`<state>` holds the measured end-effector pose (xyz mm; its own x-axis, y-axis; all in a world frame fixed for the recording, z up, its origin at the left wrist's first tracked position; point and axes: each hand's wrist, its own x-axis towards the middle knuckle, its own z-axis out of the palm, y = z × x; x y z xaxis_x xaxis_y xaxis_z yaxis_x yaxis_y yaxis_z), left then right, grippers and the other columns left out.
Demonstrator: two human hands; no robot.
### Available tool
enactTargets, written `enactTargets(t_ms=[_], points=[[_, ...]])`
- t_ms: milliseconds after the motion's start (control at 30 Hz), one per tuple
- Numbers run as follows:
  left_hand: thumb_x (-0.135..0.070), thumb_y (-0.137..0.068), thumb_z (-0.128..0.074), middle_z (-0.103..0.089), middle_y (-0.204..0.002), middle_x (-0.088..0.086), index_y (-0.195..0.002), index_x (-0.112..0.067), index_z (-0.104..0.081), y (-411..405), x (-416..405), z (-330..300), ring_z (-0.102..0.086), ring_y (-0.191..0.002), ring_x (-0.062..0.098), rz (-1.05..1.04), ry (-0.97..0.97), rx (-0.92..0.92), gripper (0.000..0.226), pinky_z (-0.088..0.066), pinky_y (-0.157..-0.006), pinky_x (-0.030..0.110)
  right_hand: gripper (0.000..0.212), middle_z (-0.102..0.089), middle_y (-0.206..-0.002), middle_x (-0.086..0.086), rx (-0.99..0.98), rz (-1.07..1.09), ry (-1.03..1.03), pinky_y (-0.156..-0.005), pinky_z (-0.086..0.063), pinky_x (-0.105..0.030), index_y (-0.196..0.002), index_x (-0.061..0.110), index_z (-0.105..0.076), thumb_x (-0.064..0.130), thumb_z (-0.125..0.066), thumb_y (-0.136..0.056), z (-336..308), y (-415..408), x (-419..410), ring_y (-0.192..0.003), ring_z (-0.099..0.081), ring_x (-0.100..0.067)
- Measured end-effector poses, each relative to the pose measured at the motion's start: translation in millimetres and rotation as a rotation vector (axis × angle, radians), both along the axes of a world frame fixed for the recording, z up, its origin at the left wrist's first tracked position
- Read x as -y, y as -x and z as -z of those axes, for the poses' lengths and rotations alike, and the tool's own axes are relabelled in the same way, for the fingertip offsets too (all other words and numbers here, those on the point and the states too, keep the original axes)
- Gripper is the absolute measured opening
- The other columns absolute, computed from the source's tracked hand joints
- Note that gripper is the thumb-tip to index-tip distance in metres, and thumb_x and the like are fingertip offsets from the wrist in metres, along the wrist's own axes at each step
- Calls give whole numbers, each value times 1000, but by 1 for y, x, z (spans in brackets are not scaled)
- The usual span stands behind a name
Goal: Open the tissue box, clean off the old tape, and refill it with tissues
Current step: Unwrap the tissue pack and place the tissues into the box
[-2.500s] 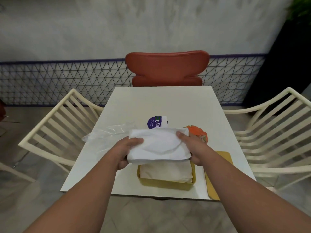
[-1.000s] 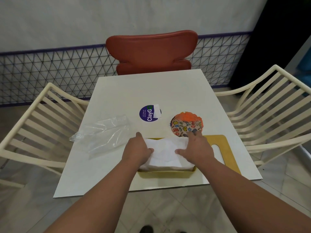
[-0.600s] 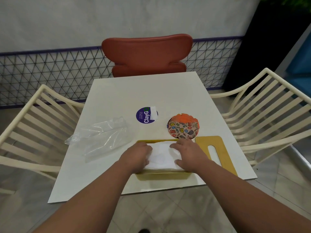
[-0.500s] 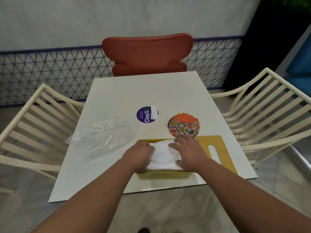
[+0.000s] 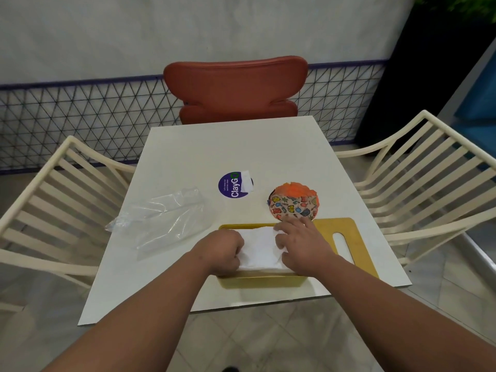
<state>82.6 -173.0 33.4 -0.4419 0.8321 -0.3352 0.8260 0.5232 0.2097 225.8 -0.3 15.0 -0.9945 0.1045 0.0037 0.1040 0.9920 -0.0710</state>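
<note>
A yellow tissue box (image 5: 261, 282) stands open near the front edge of the white table (image 5: 241, 149). A white stack of tissues (image 5: 259, 248) lies inside it, level with the rim. My left hand (image 5: 221, 251) is curled into a fist and presses on the stack's left end. Spread flat, my right hand (image 5: 302, 244) presses on the stack's right end with fingers apart. The box's yellow lid (image 5: 346, 244), with its long slot, lies flat on the table just right of the box.
A crumpled clear plastic bag (image 5: 163, 217) lies left of the box. Behind the box are a round purple ClayGo sticker (image 5: 233, 184) and a colourful round patterned item (image 5: 294, 204). A red chair (image 5: 236, 87) stands opposite; cream slatted chairs (image 5: 426, 181) flank the table.
Both hands lowered the tissue stack from above the box down into it, then moved closer together on top of it, pressing it down. The view shifted slightly.
</note>
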Motion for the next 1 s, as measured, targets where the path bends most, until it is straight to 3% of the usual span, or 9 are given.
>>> enactTargets(t_ms=[67,133,200,300,433,533,667,800,1000], points=[[-20,-77,-59,-56,-83,-5,-69,-27,-47,-2,-1,-2,-54,-78,15,9,-15,9,16,-37,-59,22,14,-71,-98,-1,-85,-34,31,-83,-52,-43,-67,17,-68,13,-79,-58,3,-1,-1,-99,-66,-28],[-25,-80,-58,-59,-98,-7,-88,-26,-56,-3,-1,-4,-54,-90,15,24,-50,32,9,-46,-71,25,12,-67,-85,1,-100,-63,121,-73,-54,-37,-68,14,-65,10,-75,-63,5,-1,-1,-82,-63,-22],[-23,-83,-54,-60,-103,-7,-96,-23,-61,-2,-1,-1,-55,-95,16,37,-65,25,15,-49,-78,29,3,-62,-87,1,-28,-53,171,-73,-46,-33,-79,13,-61,15,-63,-79,3,-3,1,-82,-54,-20],[-18,-84,-48,-62,-90,-1,-87,-17,-59,3,1,0,-55,-83,20,-41,-74,10,12,-45,-66,28,9,-51,-87,3,88,11,215,-68,-32,-29,-86,18,-47,24,-52,-91,0,-6,3,-84,-43,-17],[-19,-89,-44,-53,-78,-1,-88,-16,-52,5,0,-1,-50,-73,19,-179,-127,37,9,-36,-55,26,9,-57,-86,3,111,173,404,-66,-38,-30,-95,20,-50,28,-55,-94,-5,-2,1,-82,-51,-18],[-16,-93,-39,-56,-88,3,-103,-20,-48,5,-3,1,-53,-78,22,-261,-148,45,14,-42,-61,29,21,-62,-90,4,179,236,460,-71,-41,-27,-110,21,-60,36,-57,-95,-10,3,-4,-86,-55,-16],[-12,-93,-40,-61,-103,9,-128,-23,-44,5,-6,6,-52,-80,21,-270,-130,15,38,-43,-65,28,27,-56,-95,1,228,152,247,-82,-39,-32,-91,22,-64,49,-60,-88,-12,4,-10,-98,-45,-20],[-12,-91,-41,-61,-107,10,-132,-23,-44,6,-7,7,-54,-85,23,-276,-120,32,42,-48,-70,30,22,-57,-92,0,152,152,398,-71,-36,-29,-88,13,-61,35,-62,-89,-12,2,-9,-90,-48,-18],[-25,-77,-65,-56,-118,-2,-128,-22,-51,10,-3,0,-50,-104,16,-200,-208,192,53,-45,-87,26,13,-55,-84,6,200,145,449,-66,-37,-29,-85,25,-51,32,-56,-94,-17,13,-5,-81,-49,-16]])
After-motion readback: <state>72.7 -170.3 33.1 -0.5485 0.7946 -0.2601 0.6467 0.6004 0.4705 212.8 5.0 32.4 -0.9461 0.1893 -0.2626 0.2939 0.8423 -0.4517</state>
